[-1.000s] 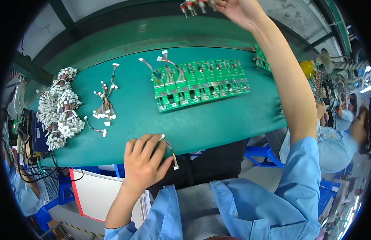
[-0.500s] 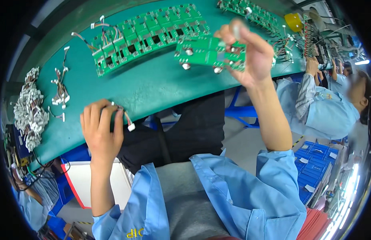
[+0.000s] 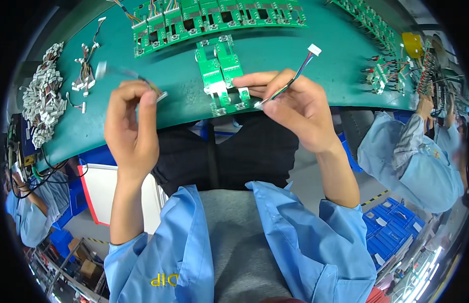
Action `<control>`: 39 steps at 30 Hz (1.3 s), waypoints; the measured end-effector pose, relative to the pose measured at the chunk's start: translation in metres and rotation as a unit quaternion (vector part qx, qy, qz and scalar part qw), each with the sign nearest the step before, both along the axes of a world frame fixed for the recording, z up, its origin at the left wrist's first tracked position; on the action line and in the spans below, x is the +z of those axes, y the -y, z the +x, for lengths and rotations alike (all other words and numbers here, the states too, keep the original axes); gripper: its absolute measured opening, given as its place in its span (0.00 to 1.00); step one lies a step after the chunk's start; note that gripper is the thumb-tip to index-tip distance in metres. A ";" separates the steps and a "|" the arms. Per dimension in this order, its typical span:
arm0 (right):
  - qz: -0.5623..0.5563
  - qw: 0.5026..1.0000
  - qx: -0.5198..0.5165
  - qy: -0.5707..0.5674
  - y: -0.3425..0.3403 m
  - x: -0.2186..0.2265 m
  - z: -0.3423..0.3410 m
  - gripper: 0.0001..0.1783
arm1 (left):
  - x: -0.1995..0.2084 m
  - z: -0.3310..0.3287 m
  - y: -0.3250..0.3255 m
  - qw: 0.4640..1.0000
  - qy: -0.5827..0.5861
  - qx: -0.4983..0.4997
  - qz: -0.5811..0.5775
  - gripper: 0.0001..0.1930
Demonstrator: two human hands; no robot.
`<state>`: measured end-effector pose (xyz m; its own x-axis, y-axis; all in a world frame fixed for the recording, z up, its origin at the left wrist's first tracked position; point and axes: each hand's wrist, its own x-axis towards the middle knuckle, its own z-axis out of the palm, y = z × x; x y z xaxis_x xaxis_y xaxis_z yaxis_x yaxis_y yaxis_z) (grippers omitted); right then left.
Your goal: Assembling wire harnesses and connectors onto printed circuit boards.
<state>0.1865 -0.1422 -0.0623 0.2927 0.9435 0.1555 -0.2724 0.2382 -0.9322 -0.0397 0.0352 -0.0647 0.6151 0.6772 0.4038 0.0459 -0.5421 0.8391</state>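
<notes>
Two hands work above a green counter (image 3: 174, 65). Half a second earlier the right hand (image 3: 305, 111) holds a small green board aloft; now a small green circuit board (image 3: 213, 67) lies on the counter, directly before the person and between the hands, near the front edge. The left hand (image 3: 131, 123) is now raised, and its cable, previously hanging toward the right, extends leftward. Yellow lettering (image 3: 163, 279) marks the front of the blue jacket (image 3: 305, 237); any fine print on the boards is too small to read. The left hand is partly curled, pinching a blurred cable (image 3: 142, 78) between thumb and fingers beside one white plug. The right hand grips a multicoloured cable (image 3: 298, 74) between thumb and fingers, its far plug pointing upward; the extended index finger overlaps the board's right edge, contact being uncertain.
</notes>
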 end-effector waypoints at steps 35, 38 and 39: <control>0.014 0.858 -0.061 0.510 -0.038 0.022 0.041 0.18 | 0.019 0.009 -0.019 0.980 -0.160 -0.077 0.087 0.04; 0.027 0.841 -0.048 0.538 -0.054 0.031 0.031 0.06 | 0.029 0.024 -0.015 0.984 -0.121 -0.130 0.022 0.02; 0.030 0.835 -0.044 0.548 -0.057 0.031 0.029 0.02 | 0.029 0.029 -0.015 0.983 -0.105 -0.149 -0.001 0.02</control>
<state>0.2159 -0.0856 -0.0315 0.0102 0.9068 0.4213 0.7576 0.2680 -0.5951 -0.0102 0.0501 -0.0354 0.8564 0.4542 0.2456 0.0578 -0.5569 0.8285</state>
